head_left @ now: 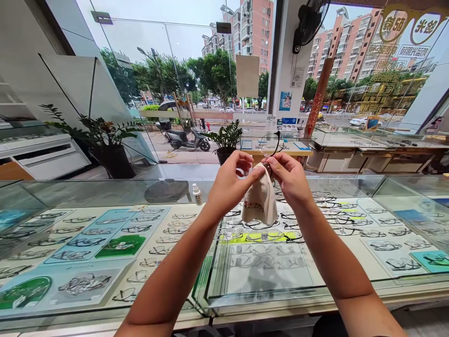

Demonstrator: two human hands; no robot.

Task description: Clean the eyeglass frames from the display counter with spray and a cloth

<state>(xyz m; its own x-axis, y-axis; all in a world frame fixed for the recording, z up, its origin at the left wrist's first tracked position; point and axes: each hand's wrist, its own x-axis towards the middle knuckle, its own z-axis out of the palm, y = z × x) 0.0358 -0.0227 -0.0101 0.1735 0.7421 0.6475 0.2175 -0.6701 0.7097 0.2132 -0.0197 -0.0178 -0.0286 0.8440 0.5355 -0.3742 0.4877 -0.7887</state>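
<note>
Both my hands are raised in front of me above the glass counter. My left hand [233, 182] pinches a beige cleaning cloth [260, 203] between thumb and fingers, and the cloth hangs down with a reddish printed line near its lower edge. My right hand [289, 177] grips a pair of thin-rimmed eyeglasses [278, 135] close to the cloth's top. One round lens and a dark temple tip rise above the fingers; the rest of the frame is partly hidden by the cloth and hands.
Below lies a glass display counter [259, 302] holding rows of eyeglasses. A small white bottle [197, 194] stands on it, left of my hands. Beyond are potted plants [114, 161], a dark round stool [167, 191], more display cases [351, 152] and large street windows.
</note>
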